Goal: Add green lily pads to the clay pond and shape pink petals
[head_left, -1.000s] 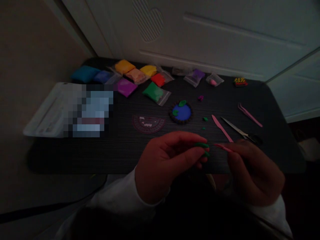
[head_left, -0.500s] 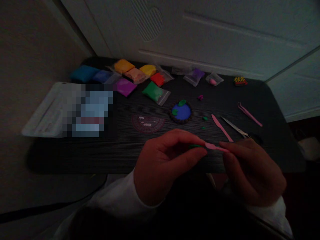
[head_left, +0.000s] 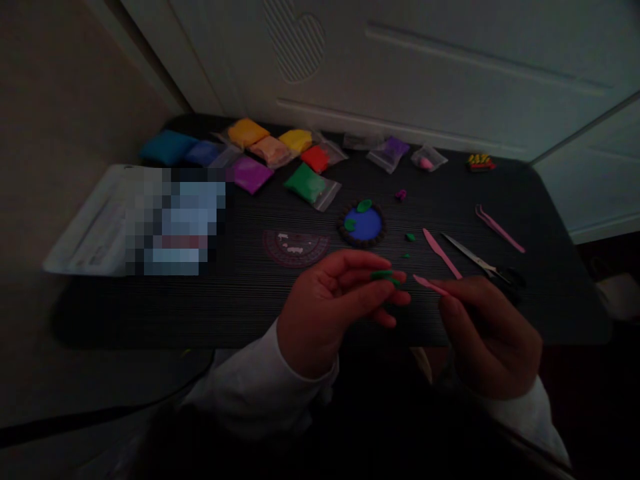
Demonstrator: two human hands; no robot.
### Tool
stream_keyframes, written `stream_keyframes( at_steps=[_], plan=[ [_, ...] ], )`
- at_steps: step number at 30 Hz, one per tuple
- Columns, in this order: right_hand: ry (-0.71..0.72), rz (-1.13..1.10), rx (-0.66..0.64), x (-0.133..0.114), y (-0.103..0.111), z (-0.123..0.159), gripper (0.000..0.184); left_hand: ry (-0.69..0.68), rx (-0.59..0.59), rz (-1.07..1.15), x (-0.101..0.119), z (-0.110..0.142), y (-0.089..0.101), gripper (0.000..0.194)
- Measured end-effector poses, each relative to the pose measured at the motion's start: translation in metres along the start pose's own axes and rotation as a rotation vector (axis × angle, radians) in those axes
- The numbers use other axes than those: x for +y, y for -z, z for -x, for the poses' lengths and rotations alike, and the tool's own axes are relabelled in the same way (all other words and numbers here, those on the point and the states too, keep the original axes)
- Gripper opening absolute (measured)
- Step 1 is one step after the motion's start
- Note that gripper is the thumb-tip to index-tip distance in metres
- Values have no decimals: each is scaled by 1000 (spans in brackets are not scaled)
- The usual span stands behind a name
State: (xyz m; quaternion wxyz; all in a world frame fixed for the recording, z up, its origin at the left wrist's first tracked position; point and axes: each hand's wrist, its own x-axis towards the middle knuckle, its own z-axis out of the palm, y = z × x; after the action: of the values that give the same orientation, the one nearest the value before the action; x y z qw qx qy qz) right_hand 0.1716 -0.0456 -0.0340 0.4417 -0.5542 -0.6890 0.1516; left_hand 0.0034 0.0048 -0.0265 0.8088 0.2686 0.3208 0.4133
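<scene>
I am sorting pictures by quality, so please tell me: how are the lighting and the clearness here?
Head view: dim overall, almost black at bottom centre; head view: coarse pixel blocks, some bright, hide a patch at left; head view: the green material in the left hand shows little fine detail.

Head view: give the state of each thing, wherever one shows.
Left hand, pinching a green piece
Right hand, holding a pink tool
Green piece, pinched
Pink tool, tip apart from the green piece
Pink knife, lying flat
Scissors, blades apparently closed
Tweezers, tips apart
Blue disc, bearing two green leaf shapes
Protractor, flat
Green packet, filled; seal unclear
</scene>
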Motion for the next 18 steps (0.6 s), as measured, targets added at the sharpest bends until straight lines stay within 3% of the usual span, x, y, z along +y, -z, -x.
stream_keyframes(
  at_steps=[18],
  plan=[
    [8, 54, -58, 0, 4, -1, 27, -67, 29, -195, 1, 7, -4, 10]
  ],
)
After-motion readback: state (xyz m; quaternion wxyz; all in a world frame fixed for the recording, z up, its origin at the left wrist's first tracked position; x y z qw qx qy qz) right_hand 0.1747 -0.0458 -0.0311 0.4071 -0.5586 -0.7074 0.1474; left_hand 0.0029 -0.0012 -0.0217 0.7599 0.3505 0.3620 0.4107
